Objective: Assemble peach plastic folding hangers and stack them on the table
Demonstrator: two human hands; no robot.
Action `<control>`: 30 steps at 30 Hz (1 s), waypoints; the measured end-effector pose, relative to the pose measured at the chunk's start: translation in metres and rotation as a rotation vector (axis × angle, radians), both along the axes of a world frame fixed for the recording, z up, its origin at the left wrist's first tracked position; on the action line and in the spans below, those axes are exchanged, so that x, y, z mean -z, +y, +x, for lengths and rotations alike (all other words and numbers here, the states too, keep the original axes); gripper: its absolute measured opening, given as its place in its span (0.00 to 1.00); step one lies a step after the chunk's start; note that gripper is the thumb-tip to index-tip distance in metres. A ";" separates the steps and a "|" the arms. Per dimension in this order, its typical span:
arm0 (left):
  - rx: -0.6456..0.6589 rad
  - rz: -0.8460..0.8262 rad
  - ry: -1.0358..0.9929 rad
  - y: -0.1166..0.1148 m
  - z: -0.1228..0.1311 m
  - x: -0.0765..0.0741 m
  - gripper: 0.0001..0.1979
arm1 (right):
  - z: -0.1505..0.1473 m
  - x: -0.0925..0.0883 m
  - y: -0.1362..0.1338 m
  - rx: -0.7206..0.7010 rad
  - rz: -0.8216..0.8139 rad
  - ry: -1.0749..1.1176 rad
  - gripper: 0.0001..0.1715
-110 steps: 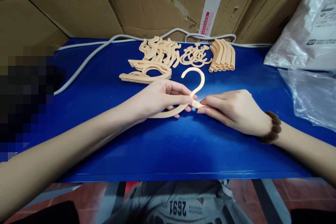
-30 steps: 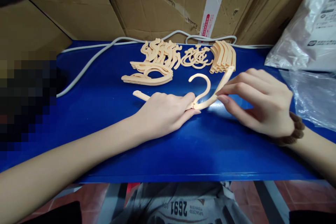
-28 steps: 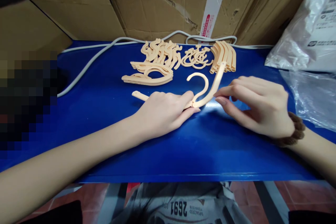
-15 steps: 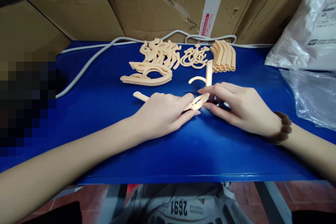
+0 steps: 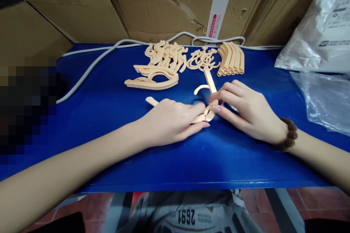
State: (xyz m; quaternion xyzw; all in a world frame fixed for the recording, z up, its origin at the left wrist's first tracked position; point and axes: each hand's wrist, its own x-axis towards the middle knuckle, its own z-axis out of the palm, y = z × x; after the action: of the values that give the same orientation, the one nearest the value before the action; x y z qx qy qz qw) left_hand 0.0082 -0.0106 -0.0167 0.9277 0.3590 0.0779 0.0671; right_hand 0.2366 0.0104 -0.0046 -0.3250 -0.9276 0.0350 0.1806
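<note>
Both hands hold one beige plastic folding hanger [image 5: 210, 80] low over the blue table. My left hand [image 5: 172, 122] is closed around one arm of it, whose end sticks out beyond the knuckles. My right hand [image 5: 240, 107] pinches the other arm between thumb and fingers, near the joint; that arm points away from me. A curved hook juts out to the left from between them. Part of the joint is hidden by the fingers. Behind the hands lie folded hangers [image 5: 153, 84], wavy beige pieces [image 5: 166, 54], loose hooks [image 5: 202, 58] and a row of curved arms [image 5: 232, 58].
Cardboard boxes [image 5: 164, 7] stand along the back of the blue table [image 5: 191, 164]. A white cable [image 5: 90, 76] runs in front of them. At the right lies a clear plastic bag [image 5: 314, 43]. A dark, pixelated area covers the left side.
The hanger arm in my right hand has swung to the left at its far end, and the joint has moved slightly right and nearer me. Both hands keep their hold.
</note>
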 end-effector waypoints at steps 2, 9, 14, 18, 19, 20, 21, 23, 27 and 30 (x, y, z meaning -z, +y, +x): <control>0.041 0.053 0.010 -0.001 0.000 0.000 0.15 | 0.000 -0.001 0.001 0.009 -0.010 0.010 0.21; 0.146 0.127 -0.007 -0.003 0.000 0.003 0.12 | 0.004 -0.001 0.006 0.126 0.022 -0.004 0.18; 0.155 0.108 -0.016 -0.001 0.000 0.005 0.13 | 0.008 0.001 0.010 0.119 0.035 -0.022 0.11; 0.143 0.096 -0.024 0.000 -0.001 0.004 0.13 | 0.010 0.002 0.013 0.114 0.049 -0.052 0.10; 0.125 0.097 -0.034 0.000 -0.001 0.004 0.13 | 0.011 0.002 0.013 0.116 0.052 -0.056 0.10; 0.103 0.101 -0.048 0.000 -0.001 0.003 0.13 | 0.011 0.002 0.014 0.119 0.054 -0.058 0.11; 0.082 0.108 -0.069 0.000 -0.001 0.003 0.12 | 0.012 0.002 0.015 0.121 0.055 -0.059 0.11; 0.045 0.127 -0.116 0.001 -0.001 0.003 0.11 | 0.012 0.002 0.016 0.124 0.055 -0.055 0.12; 0.006 0.160 -0.174 0.005 -0.002 0.004 0.11 | 0.012 0.002 0.017 0.122 0.070 -0.052 0.13; 0.018 0.170 -0.192 0.009 -0.002 0.004 0.10 | 0.012 0.004 0.018 0.123 0.083 -0.063 0.14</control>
State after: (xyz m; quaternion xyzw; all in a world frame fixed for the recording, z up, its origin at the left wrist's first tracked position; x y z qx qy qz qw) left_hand 0.0057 -0.0021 -0.0210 0.9215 0.3346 0.1961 0.0230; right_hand 0.2487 0.0282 -0.0082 -0.3744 -0.9118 -0.0249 0.1665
